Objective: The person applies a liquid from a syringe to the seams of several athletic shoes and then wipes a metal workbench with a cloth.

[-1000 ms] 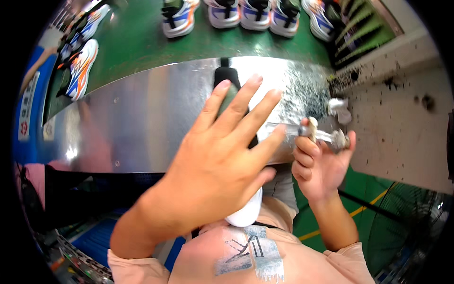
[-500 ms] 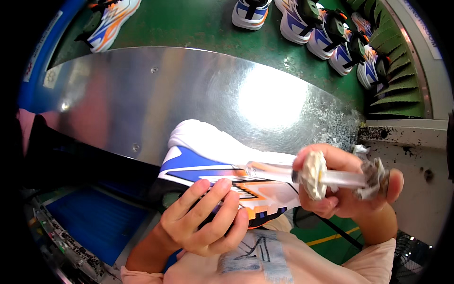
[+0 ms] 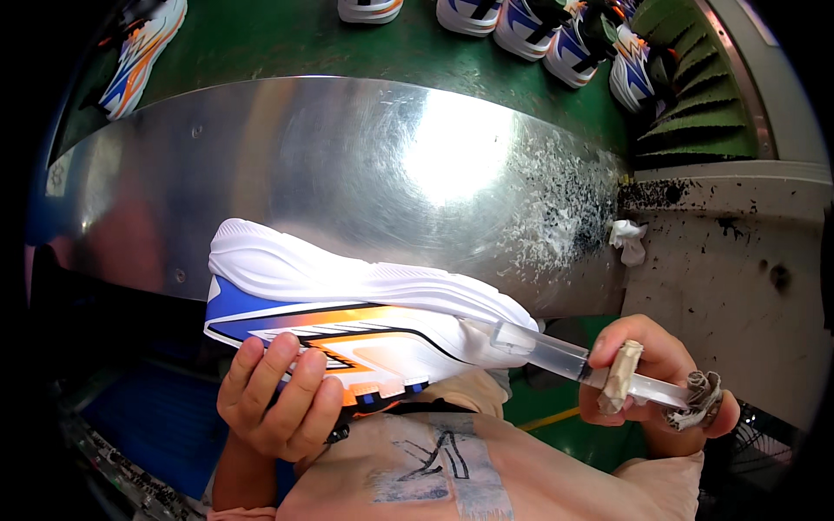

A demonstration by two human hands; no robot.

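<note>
A white, blue and orange sports shoe (image 3: 373, 334) is held sideways in front of me, its white sole facing away and its toe to the right. My left hand (image 3: 282, 395) is closed on the upper, fingers over the striped side; the thumb is hidden. In my right hand (image 3: 647, 339) is a clear syringe (image 3: 556, 354), its finger flange and plunger end wrapped in crumpled tape. The thumb lies at the plunger end. The syringe tip is at the seam between sole and upper near the toe; I cannot tell whether it touches.
A shiny metal worktop (image 3: 339, 165) curves across beyond the shoe, scuffed with white residue at its right. Past it, several similar shoes (image 3: 530, 35) stand on a green surface (image 3: 261, 52). Green curtain strips (image 3: 704, 104) hang at far right. Crumpled white tissue (image 3: 628, 241) lies near the worktop's right edge.
The syringe tip has gone along the seam from the shoe's middle to near its toe. The shoe has shifted left, with my left hand on it. The view has turned slightly right.
</note>
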